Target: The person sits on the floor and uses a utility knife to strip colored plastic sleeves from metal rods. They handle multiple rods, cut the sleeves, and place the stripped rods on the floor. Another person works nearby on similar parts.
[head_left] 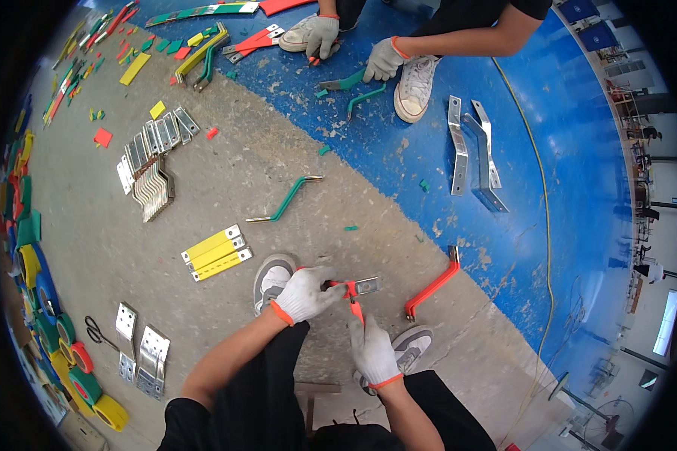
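My left hand, in a whitish work glove with an orange cuff, is closed round a flat metal bar. Red covering wraps the bar near my fingers, and its bare end with a hole sticks out to the right. Just below, my gloved right hand grips a slim red tool that looks like a utility knife; its dark tip meets the red covering. Right of my hands lies a bent red-covered bar. A bent green-covered bar rests ahead, and yellow-covered flat bars lie to the left.
A co-worker's gloved hands hold a green-covered bar at the top. Bare bent bars lie on the blue floor. Stacked metal bars, scissors, perforated plates and coloured tape rolls are at the left. A yellow cable crosses the right side.
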Motion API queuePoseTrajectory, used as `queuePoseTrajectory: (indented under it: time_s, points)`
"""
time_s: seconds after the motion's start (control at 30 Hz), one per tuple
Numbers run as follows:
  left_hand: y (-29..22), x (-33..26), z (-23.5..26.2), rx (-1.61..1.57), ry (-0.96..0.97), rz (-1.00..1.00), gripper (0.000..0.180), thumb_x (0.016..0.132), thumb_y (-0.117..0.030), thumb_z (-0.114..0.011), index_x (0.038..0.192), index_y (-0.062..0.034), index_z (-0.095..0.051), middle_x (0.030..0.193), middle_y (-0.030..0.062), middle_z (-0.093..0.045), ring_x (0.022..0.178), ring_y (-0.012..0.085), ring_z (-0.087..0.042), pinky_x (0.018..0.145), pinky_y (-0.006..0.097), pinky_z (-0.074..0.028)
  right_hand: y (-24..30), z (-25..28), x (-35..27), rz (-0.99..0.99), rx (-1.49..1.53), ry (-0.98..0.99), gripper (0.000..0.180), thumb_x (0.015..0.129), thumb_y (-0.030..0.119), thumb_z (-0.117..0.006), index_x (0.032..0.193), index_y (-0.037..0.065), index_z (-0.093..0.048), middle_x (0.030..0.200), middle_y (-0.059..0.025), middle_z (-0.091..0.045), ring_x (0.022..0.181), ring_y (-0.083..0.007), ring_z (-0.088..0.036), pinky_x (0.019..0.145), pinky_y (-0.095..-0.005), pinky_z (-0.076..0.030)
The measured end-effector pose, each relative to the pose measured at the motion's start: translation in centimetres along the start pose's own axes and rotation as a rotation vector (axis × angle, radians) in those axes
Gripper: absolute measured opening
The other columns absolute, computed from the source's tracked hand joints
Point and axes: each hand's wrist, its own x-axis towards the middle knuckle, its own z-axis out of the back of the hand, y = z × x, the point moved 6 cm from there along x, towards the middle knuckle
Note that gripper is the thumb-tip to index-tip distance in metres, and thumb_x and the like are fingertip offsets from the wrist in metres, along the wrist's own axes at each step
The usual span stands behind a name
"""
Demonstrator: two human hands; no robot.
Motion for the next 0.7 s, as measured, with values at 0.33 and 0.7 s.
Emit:
queuePoseTrajectory:
  time_s: [0.33, 0.7]
  points:
    - [0.1, 0.0, -0.1, -0.041, -0.007, 0.023, 0.025, 0.086, -0.024, -0.072, 0.083, 0.0000, -0.066, 0.069, 0.0197, -0.058, 0.063, 0.0370, -0.059, 0.059, 0.044, -0.046, 1.2, 0.8, 0.0, 0.071, -0.109, 0.048, 0.028, 0.102, 0.025, -0.057, 0.104, -0.003, -0.054, 0.071, -0.0331, -0.062, 0.071, -0.0519, -0.064, 0.060, -0.0592, -0.048]
    - [0.2, 0.0, -0.2, -0.023, -0.017, 0.030, 0.023, 0.084, -0.022, -0.073, 0.084, 0.0006, -0.066, 0.070, 0.0195, -0.058, 0.062, 0.0339, -0.059, 0.058, 0.043, -0.045, 3.2, 1.8, -0.3, 0.148, -0.162, -0.001, 0.030, 0.100, 0.019, -0.057, 0.116, -0.007, -0.055, 0.072, -0.0325, -0.062, 0.067, -0.0491, -0.065, 0.058, -0.0572, -0.049]
